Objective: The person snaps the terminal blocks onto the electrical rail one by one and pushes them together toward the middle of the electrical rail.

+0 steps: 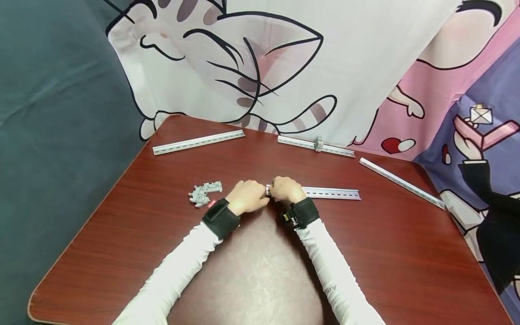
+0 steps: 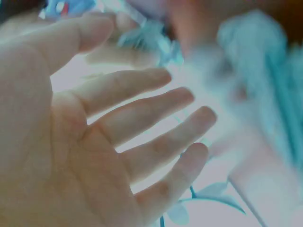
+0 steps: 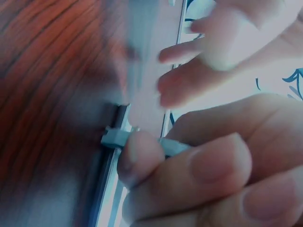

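Note:
In the head view, a slotted metal rail (image 1: 331, 193) lies across the middle of the table, its left end by both hands. My right hand (image 1: 286, 188) is over that end. In the right wrist view, its curled thumb and fingers pinch a small grey plastic clip (image 3: 113, 138) that sits across the rail's end. My left hand (image 1: 248, 196) hovers beside the same end. Seen in the left wrist view, its fingers (image 2: 156, 142) are spread and nearly straight, with an empty palm. A small pile of grey plastic clips (image 1: 201, 195) lies left of the left hand.
Behind lie a bare rail (image 1: 199, 142) at left and a rail (image 1: 296, 142) carrying one grey clip (image 1: 318, 144). Another rail (image 1: 402, 183) slants along the table's right side. A printed curtain (image 1: 357, 54) hangs right behind the table (image 1: 122, 234).

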Demonstrator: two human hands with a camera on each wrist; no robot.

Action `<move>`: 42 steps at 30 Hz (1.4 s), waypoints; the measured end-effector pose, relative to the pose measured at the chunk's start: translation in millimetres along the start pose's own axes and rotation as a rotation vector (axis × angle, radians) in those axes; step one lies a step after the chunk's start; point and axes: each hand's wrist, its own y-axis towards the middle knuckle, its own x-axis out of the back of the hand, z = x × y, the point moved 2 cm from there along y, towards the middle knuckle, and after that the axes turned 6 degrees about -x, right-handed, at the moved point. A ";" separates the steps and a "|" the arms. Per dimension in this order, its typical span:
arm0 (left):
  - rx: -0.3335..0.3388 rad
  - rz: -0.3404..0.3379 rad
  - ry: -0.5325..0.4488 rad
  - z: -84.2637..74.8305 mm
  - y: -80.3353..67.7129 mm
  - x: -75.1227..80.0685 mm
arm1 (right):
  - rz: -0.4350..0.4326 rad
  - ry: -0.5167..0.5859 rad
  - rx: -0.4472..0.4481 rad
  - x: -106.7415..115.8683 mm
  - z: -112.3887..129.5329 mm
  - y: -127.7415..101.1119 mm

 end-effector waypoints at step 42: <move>0.259 0.091 -0.069 95.2 -21.2 19.9 | 0.045 0.127 0.046 23.0 -14.3 -17.5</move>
